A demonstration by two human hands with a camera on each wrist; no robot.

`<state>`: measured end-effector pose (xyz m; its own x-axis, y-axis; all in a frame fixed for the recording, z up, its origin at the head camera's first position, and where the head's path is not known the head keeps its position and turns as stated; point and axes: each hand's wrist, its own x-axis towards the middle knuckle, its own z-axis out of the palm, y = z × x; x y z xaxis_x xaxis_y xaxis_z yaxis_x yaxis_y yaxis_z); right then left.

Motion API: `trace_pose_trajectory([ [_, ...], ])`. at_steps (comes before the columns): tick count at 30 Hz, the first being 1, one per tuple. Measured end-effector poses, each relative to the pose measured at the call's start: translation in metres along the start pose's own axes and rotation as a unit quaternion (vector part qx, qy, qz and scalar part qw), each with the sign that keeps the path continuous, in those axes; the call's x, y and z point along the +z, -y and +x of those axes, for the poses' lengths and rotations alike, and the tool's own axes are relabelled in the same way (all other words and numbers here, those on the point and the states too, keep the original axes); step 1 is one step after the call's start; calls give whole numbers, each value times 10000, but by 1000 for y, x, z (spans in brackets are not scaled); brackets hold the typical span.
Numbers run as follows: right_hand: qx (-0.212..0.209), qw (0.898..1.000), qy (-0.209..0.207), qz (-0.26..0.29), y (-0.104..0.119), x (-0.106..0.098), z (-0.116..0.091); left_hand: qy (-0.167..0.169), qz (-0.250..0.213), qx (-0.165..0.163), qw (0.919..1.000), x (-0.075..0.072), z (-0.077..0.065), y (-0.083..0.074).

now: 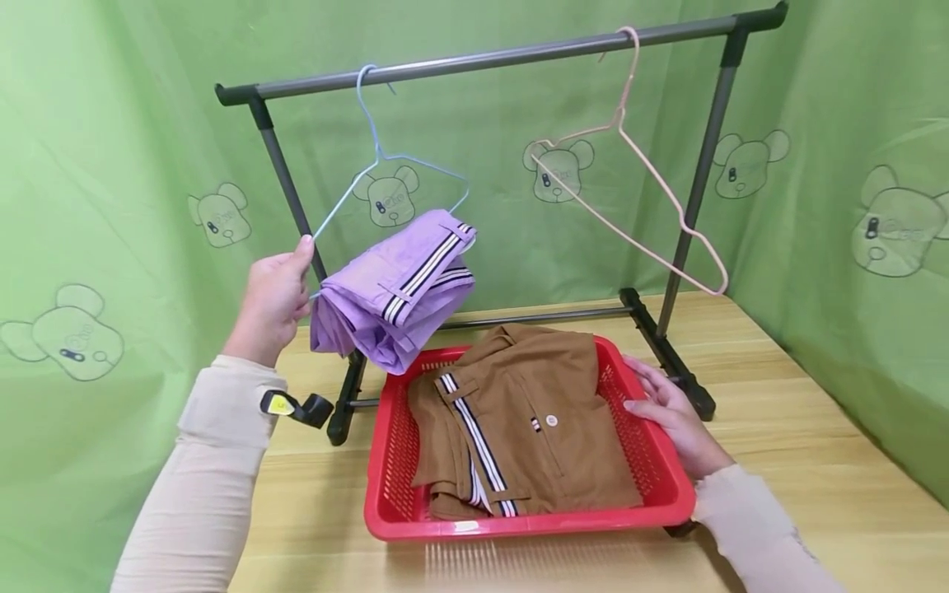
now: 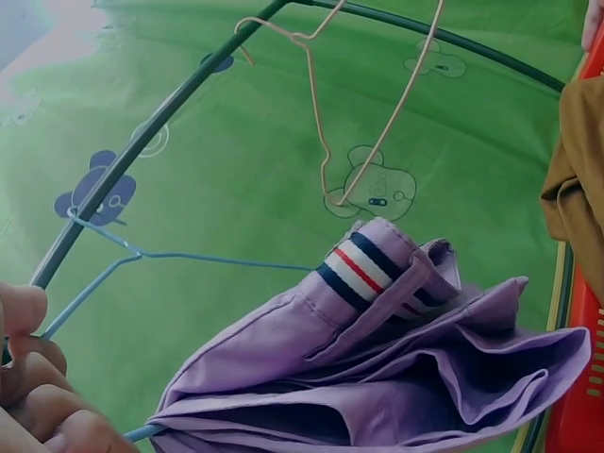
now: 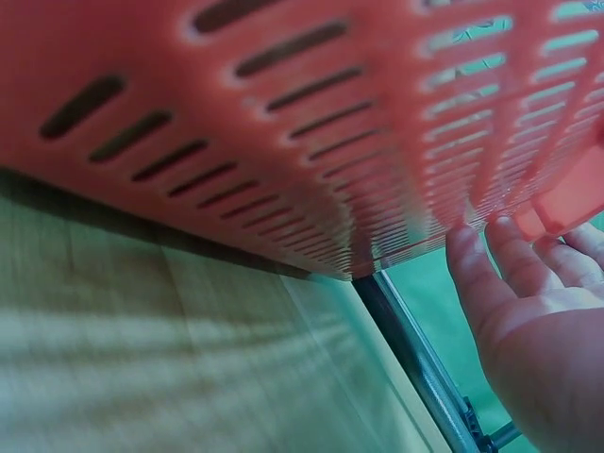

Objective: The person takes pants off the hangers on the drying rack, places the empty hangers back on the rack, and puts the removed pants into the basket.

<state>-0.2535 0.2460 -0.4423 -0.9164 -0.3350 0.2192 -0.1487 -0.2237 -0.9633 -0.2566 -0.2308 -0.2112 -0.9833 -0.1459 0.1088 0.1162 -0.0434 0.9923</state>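
My left hand grips the left end of a light blue hanger, whose hook is on the rack's bar. Folded purple trousers with a striped waistband hang over the hanger's lower part, fanning out in folds in the left wrist view. On the right, my right hand holds the side rim of a red basket, thumb over the rim and fingertips against the outer wall. The basket appears raised off the table. Folded brown trousers with striped trim lie inside it.
A dark metal rack stands on the wooden table. From its bar, towards the right, hangs a bare pink hanger. Green cloth with bear faces covers the back and sides. A black camera mount is strapped to the left wrist.
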Motion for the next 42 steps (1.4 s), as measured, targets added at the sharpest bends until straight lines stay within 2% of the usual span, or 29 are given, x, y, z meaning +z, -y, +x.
trace_pose_trajectory([
  [5,97,9999,-27,25,2,-3,-2,-221,-112,180,9995,5,-4,-1],
  [10,162,9998,-39,79,1,-2,-1,-605,-222,336,9974,7,-5,-2],
  [14,155,9998,-35,148,-1,-1,-1,-902,-147,430,9949,9,-5,-2],
  [22,172,9996,0,230,-3,-2,-2,-1269,-131,617,9899,12,-4,2],
  [31,177,9996,28,231,-3,-4,-2,-1298,-389,814,9874,15,-7,0],
  [42,127,9996,58,255,-3,-4,-1,-1413,-385,928,9849,18,-11,1],
])
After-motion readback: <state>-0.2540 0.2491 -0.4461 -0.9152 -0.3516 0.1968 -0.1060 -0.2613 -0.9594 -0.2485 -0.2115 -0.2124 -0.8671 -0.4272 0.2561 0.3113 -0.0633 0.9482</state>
